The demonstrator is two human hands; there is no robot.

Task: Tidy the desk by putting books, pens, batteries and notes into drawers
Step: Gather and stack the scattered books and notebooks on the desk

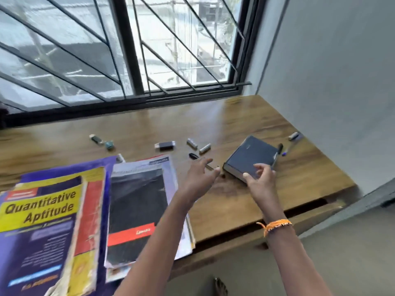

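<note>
A wooden desk fills the middle of the frame, below a barred window across the top. A drawer under the desk's lower right edge stands slightly open.

At lower left lies a large yellow and purple book titled "Quantitative Aptitude", its long axis running from bottom to top of the frame. Just right of it, a dark-covered book with a red band lies along the same direction, slightly tilted.

Right of centre sits a thick dark blue book, flat, its long axis running from lower left to upper right. The right hand, wearing an orange thread at the wrist, has thumb and curled fingers on the book's near corner; whether it grips firmly cannot be told. The left hand hovers open just left of the book, fingers spread, holding nothing.

A black pen lies along the book's right edge; a blue pen is beside it. Batteries lie scattered centre frame, another battery at upper right. A small black and silver object and a green-tipped item lie further left.
</note>
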